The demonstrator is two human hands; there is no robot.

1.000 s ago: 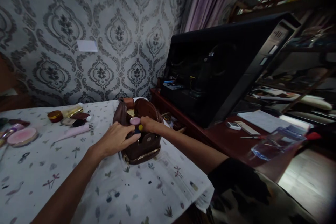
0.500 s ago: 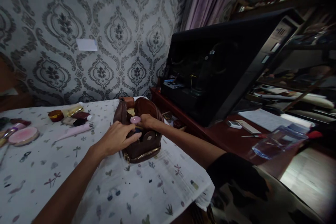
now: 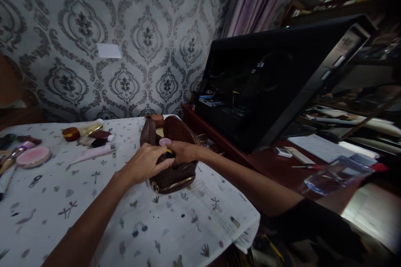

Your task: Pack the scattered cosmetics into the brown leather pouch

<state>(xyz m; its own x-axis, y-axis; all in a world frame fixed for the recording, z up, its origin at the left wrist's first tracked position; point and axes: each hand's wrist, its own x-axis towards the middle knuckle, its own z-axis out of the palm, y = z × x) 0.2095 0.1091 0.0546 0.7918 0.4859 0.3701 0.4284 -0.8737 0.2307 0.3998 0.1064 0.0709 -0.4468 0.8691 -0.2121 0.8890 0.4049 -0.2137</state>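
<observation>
An unzipped brown bag (image 3: 175, 179) stands near the far edge of the patterned white cloth. Inside its mouth a round pink item (image 3: 164, 142) and a pale gold-rimmed one (image 3: 159, 132) show. My left hand (image 3: 144, 162) lies over the bag's left front edge, thumb and fingers pointing into the opening; its fingertips are partly hidden, so its hold cannot be made out. From the right, my right hand (image 3: 184, 152) reaches over the opening beside the pink item, with its fingertips hidden in the bag. A small yellow and dark item shows between the hands.
Makeup tubes (image 3: 94, 154), an amber jar (image 3: 70, 134), a pink compact (image 3: 34, 157) and brushes lie on the cloth at left. A large black case (image 3: 266, 79) leans over the dark red table (image 3: 247, 160) at right, near papers and a clear container (image 3: 340, 175).
My right hand has moved forward and spread lower over the bag's front opening, covering more of it. My left hand stays at the bag's left edge. The view has shifted slightly.
</observation>
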